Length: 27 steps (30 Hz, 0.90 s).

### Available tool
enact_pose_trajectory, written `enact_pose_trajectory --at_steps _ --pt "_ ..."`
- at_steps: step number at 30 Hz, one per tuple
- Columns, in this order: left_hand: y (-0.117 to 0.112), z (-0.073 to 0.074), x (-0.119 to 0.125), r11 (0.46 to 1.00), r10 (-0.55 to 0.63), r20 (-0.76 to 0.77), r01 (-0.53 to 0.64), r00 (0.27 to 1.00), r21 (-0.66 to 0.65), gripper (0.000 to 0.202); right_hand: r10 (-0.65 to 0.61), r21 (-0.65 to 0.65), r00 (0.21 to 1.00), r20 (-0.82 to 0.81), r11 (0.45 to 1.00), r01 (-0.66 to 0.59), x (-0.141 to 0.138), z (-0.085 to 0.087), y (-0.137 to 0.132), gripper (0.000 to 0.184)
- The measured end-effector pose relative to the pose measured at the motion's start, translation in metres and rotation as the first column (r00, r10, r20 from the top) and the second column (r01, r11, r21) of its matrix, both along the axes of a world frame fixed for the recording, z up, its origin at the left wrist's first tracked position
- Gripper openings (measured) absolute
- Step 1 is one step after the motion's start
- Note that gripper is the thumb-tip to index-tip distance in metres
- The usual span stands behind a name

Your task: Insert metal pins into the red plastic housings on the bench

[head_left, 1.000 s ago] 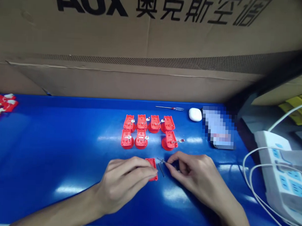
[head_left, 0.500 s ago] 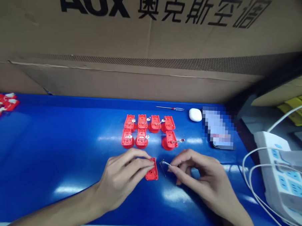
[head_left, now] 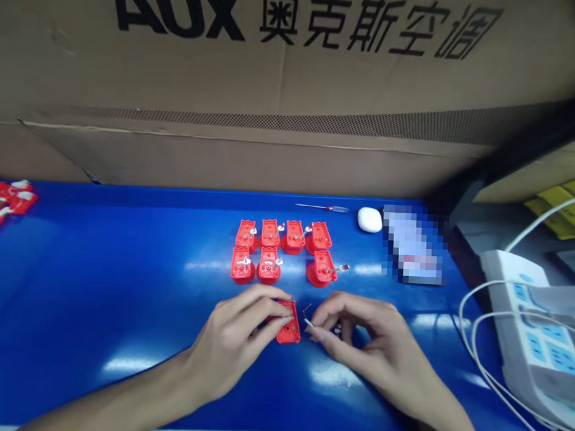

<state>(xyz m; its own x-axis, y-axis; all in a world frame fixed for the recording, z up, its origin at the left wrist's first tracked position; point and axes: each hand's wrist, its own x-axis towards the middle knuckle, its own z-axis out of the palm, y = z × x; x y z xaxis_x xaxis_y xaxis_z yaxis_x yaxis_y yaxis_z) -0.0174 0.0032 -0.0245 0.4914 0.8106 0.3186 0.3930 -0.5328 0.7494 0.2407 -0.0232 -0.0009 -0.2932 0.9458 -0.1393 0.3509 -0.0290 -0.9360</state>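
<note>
My left hand (head_left: pixel 234 337) rests its fingertips on the left edge of a small red plastic housing (head_left: pixel 289 330), which lies flat on the blue bench. My right hand (head_left: pixel 358 333) pinches a thin metal pin (head_left: pixel 307 322) between thumb and forefinger, right next to the housing's right side. The pin's far end looks like bent wire, and its exact shape is too small to tell. Above my hands stand two rows of several similar red housings (head_left: pixel 269 269), most with small metal and white parts fitted.
A small screwdriver (head_left: pixel 321 207) and a white oval case (head_left: pixel 369 220) lie at the bench's back edge, beside a pixelated object (head_left: pixel 412 246). A white power strip (head_left: pixel 530 328) with cables sits at right. A heap of red parts (head_left: pixel 2 206) lies at far left. Cardboard boxes stand behind.
My right hand has moved left and brought the metal pin close to the red housing. My left hand has stayed on the housing, which now shows more of its surface.
</note>
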Motion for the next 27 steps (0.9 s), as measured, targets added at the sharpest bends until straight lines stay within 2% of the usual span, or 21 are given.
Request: enact_pose_trajectory --at_steps 6,9,12,14,18,21,27 --pt "0.000 0.000 0.001 0.999 0.011 0.035 -0.010 0.999 -0.042 0.013 -0.046 0.028 0.997 -0.059 0.998 0.048 -0.001 -0.001 -0.002 0.011" --pt "0.001 0.004 0.001 0.998 0.004 0.035 -0.007 0.999 0.063 0.013 -0.075 0.037 0.988 -0.131 0.996 0.081 0.001 -0.001 -0.002 0.011" --pt "0.002 0.011 0.000 0.981 -0.057 0.077 0.041 0.995 0.190 0.020 -0.097 0.040 0.977 -0.192 0.994 0.106 0.003 -0.001 -0.003 0.009" --pt "0.003 0.015 -0.001 0.973 -0.106 0.095 0.084 0.990 0.217 0.027 -0.107 0.039 0.970 -0.219 0.992 0.118 0.004 -0.001 -0.002 0.008" --pt "0.002 0.016 -0.004 0.980 -0.141 0.079 0.128 0.987 0.154 0.039 -0.112 0.032 0.965 -0.237 0.992 0.123 0.004 0.000 -0.002 0.008" --pt "0.000 0.012 -0.005 0.992 -0.095 0.091 0.087 0.991 0.086 0.044 -0.106 0.031 0.969 -0.223 0.993 0.116 0.004 0.001 -0.001 0.005" --pt "-0.003 0.019 -0.003 0.998 0.049 0.041 -0.051 0.998 0.042 0.028 -0.095 0.007 0.985 -0.142 0.995 0.097 0.002 0.000 -0.001 0.010"
